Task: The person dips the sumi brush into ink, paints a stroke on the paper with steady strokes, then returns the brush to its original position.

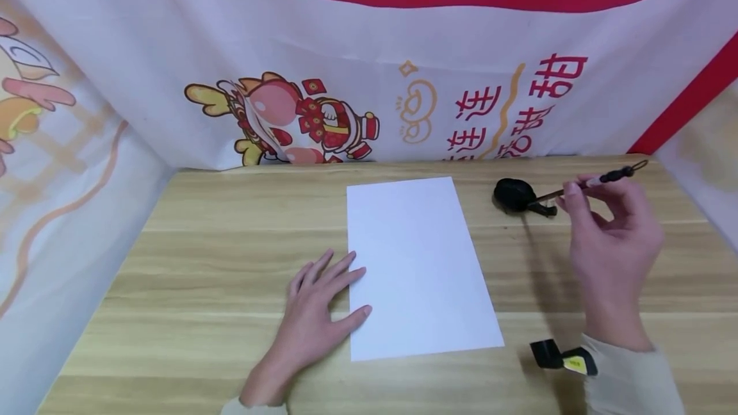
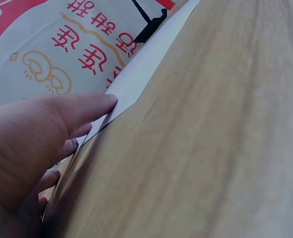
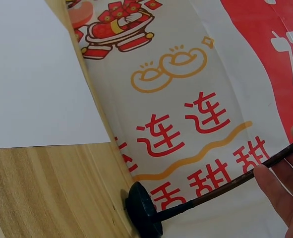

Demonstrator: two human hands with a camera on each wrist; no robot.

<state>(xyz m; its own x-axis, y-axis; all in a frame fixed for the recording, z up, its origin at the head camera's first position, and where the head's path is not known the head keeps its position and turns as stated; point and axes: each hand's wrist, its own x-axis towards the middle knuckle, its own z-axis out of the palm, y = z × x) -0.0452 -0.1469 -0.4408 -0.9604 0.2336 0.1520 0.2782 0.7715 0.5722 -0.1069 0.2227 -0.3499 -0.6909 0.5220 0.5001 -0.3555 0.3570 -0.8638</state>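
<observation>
Beyond the wood-grain desk [image 1: 202, 274] I see a white cloth [image 1: 346, 43] printed with a cartoon figure [image 1: 273, 104] and red characters [image 1: 489, 102].

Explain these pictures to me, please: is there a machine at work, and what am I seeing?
No machine is at work, only a person's left hand and right hand, both bare. The head picture comes from a camera worn on the head, looking forward and down; the other two come from cameras on each wrist. On the table are white paper and a small black dish. The left hand's fingertips rest on the paper's left edge. The right hand holds a brush, its tip at the dish.
</observation>
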